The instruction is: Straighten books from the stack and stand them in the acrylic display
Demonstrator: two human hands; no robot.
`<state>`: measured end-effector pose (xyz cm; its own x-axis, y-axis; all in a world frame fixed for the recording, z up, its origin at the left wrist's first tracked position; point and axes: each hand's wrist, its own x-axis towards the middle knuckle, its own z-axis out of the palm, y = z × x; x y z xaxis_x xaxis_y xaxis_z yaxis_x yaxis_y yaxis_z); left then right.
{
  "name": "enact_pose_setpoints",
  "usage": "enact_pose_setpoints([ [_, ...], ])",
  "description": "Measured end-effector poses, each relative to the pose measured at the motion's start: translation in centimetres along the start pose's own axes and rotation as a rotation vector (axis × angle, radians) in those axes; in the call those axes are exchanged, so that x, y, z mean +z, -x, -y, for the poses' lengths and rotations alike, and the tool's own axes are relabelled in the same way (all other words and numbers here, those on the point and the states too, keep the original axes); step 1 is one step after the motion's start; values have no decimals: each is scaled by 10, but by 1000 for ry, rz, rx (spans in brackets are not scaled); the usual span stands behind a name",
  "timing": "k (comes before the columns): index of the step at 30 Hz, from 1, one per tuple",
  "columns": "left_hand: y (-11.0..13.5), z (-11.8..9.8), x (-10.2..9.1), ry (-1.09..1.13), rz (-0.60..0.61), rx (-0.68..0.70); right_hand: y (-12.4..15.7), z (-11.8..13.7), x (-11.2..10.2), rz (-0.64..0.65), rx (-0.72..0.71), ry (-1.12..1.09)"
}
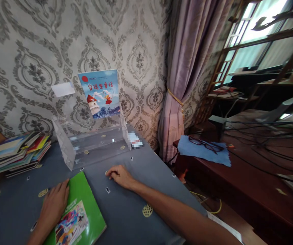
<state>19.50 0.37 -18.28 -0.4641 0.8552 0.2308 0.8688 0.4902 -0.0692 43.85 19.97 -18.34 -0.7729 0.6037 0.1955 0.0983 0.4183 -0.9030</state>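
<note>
A green book (92, 207) with a colourful picture on its cover lies on the grey tabletop. My left hand (56, 197) rests flat across the book's left edge, fingers stretched out. To the right of the book, my right hand (121, 176) touches the tabletop with loosely bent fingers and holds nothing. Beyond both hands stands a clear plastic book rack (67, 149). A blue children's book (102, 93) is upright at its back, the cover facing me. A blank white label (63, 89) shows at the rack's upper left.
At the far left is an uneven stack of books (16, 153). A small blurred-out item (135, 140) lies beside the rack. Past a tied curtain (179, 85), a dark red desk (238, 180) holds glasses (207, 144) on a blue cloth (187, 149) and tangled cables.
</note>
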Motion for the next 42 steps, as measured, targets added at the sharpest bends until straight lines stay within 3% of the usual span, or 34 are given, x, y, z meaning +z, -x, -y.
enact_pose_setpoints([
  [8, -9, -41, -4, 43, -28, 112, 3, 2, 1, -66, -178, 139],
  [18, -25, -88, -1, 131, -82, 255, 4, 0, 3, -110, -235, 163],
  [35, -41, -137, -4, 177, -87, 324, -8, -8, -27, -173, -87, 456],
  [42, -47, -153, -11, 173, -35, 314, -11, -13, -40, -216, -15, 551],
])
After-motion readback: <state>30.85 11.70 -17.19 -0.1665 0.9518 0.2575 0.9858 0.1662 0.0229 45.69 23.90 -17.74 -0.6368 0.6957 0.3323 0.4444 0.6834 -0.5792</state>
